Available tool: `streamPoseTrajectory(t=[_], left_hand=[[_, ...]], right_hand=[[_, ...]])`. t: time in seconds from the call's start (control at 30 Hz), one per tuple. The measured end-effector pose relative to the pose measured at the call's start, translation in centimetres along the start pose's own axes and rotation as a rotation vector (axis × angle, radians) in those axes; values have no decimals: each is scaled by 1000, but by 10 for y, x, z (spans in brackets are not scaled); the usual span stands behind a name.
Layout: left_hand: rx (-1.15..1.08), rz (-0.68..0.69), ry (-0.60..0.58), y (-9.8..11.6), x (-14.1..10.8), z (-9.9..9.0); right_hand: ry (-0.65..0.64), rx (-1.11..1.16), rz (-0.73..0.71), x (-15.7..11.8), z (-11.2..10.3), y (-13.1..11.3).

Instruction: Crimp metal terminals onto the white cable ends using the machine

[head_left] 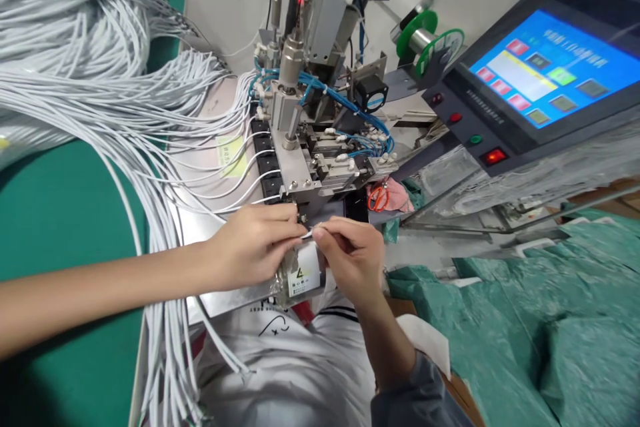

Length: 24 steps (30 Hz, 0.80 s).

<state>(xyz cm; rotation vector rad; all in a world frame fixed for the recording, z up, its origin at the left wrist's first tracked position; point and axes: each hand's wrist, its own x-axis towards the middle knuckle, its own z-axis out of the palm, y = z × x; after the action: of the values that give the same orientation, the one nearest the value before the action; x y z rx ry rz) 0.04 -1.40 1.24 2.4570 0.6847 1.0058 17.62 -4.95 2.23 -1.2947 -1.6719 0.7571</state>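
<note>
Both hands at the front edge of the machine (293, 120), fingertips nearly meeting. Left hand (257, 240): grip closed, thumb and fingers pinching a short bit of white cable (309, 234). Right hand (353, 253): grip also closed, thumb and forefinger pinching the tip of the same piece. Cable sits between the two grips, just above a warning label (304, 273) and over the person's lap; fine detail of its end is too small to read.

Left side: big bundle of white cables (105, 27) across the green table (65, 227), several running in a row into black blocks (270, 165) on the machine's left side; more hang over the table edge. Yellow note (233, 157) under some of them. Right side: lit blue screen (555, 67), green-flanged spool (425, 43) beside it. Orange-handled scissors (379, 198) lie by a pink cloth (399, 195). Green plastic sheeting (500, 327) lower right.
</note>
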Motion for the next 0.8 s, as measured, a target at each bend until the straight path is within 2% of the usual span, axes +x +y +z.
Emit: streamPoseTrajectory(t=[0.1, 0.2, 0.27, 0.43, 0.53, 0.63, 0.73, 0.8], left_hand=[[-176, -100, 44, 5, 2, 1], [-244, -150, 59, 7, 3, 0], [-300, -157, 50, 6, 4, -1], [-396, -58, 6, -5, 8, -6], [-255, 72, -81, -14, 7, -9], [45, 199, -169, -20, 7, -13], [275, 317, -166, -20, 8, -15], [314, 334, -142, -18, 8, -14]], right_hand=[[139, 46, 5, -5, 11, -2], [207, 64, 3, -8, 15, -4], [184, 98, 16, -7, 14, -2], [-22, 364, 141, 3, 3, 10], [-139, 381, 159, 11, -5, 16], [-227, 238, 107, 17, -14, 14], [-275, 42, -1, 19, -21, 9], [-269, -11, -28, 18, -22, 7]])
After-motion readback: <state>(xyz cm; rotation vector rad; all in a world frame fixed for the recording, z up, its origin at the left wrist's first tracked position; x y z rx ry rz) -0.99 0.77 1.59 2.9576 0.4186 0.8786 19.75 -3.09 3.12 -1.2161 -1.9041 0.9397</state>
